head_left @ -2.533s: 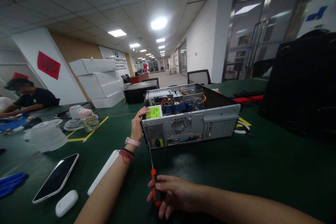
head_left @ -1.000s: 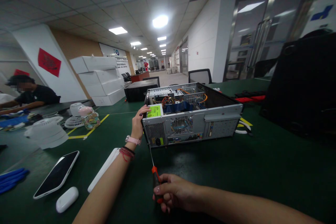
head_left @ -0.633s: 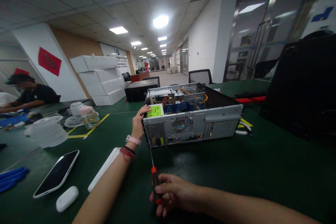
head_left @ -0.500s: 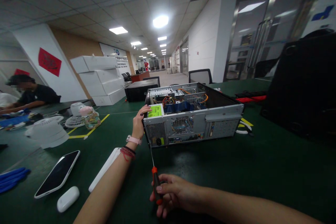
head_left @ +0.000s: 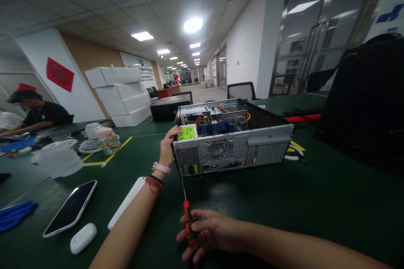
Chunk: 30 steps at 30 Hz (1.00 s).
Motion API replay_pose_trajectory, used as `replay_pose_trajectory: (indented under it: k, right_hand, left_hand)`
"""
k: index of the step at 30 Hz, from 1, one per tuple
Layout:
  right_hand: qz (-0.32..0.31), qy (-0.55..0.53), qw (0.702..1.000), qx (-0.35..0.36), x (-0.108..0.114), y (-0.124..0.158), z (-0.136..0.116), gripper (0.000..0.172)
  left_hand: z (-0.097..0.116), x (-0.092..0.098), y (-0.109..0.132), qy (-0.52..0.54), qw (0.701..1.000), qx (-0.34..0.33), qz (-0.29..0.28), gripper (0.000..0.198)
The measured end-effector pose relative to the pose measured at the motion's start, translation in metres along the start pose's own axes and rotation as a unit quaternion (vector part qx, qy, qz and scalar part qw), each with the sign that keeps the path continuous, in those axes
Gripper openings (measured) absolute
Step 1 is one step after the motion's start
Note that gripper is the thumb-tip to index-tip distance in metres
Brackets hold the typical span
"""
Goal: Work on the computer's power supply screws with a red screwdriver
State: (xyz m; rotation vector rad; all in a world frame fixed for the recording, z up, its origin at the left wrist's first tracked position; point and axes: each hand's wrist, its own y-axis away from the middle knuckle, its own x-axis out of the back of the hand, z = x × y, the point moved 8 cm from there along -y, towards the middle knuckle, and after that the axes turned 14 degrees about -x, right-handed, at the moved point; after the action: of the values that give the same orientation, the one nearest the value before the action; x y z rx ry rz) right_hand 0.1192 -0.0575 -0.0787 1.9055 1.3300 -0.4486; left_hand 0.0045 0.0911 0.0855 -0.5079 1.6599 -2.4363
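Observation:
A desktop computer case (head_left: 233,145) lies on its side with its top panel off, showing wiring and boards inside. My left hand (head_left: 168,147) grips its near left corner, with the fingertips over the power supply's green label (head_left: 187,133). Between the thumb and fingers of my right hand (head_left: 208,233) is a red and black screwdriver (head_left: 188,223). Its thin shaft points up and away, and the tip meets the lower left corner of the case's back panel. Whether a screw sits at the tip is too small to tell.
On the green table (head_left: 252,214), a phone (head_left: 71,209), a white earbud case (head_left: 83,238) and a long white object (head_left: 126,204) lie left. Blue cable (head_left: 17,216) lies farther left. White boxes (head_left: 121,96) and a seated person (head_left: 41,111) are beyond; a black object (head_left: 362,105) stands right.
The screwdriver handle has turned slightly in my right hand, and those fingers have loosened and spread a little. My left hand stays on the case corner.

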Motion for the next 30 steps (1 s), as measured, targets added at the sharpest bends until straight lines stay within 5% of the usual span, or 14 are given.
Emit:
replay_pose_trajectory:
  k: [18,30]
  right_hand:
    - [0.024,0.086,0.995,-0.034,0.005,0.004,0.013,0.053]
    - [0.071,0.02,0.997,-0.031,0.02,0.011,0.008,0.055]
  left_hand:
    - [-0.005,0.0,0.001,0.031,1.0,-0.001,0.005,0.04]
    - [-0.003,0.0,0.001,0.015,1.0,-0.003,-0.002,0.041]
